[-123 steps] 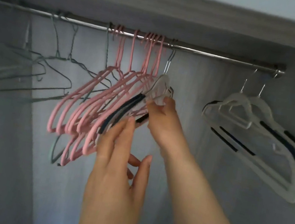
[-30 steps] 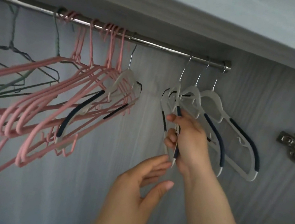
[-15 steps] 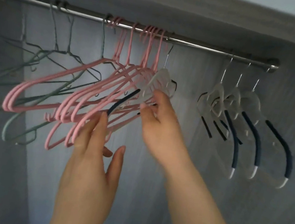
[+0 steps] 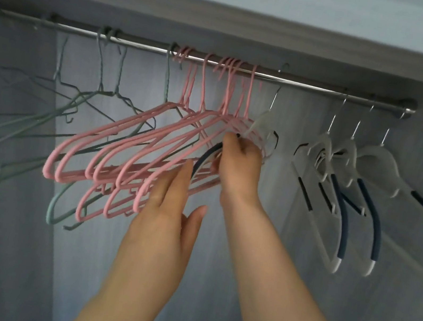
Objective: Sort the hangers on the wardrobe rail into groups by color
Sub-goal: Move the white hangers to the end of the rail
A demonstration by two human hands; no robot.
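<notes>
The step in hand seems to be freeing the stray white plastic hanger with navy pads (image 4: 263,121), hooked mid-way on the steel wardrobe rail (image 4: 314,89) against the pink wire hangers (image 4: 127,152). The right hand (image 4: 240,162) grips its shoulder. The left hand (image 4: 168,209) has straight fingers and holds nothing. Next I think it needs unhooking and carrying to the rail's right end.
</notes>
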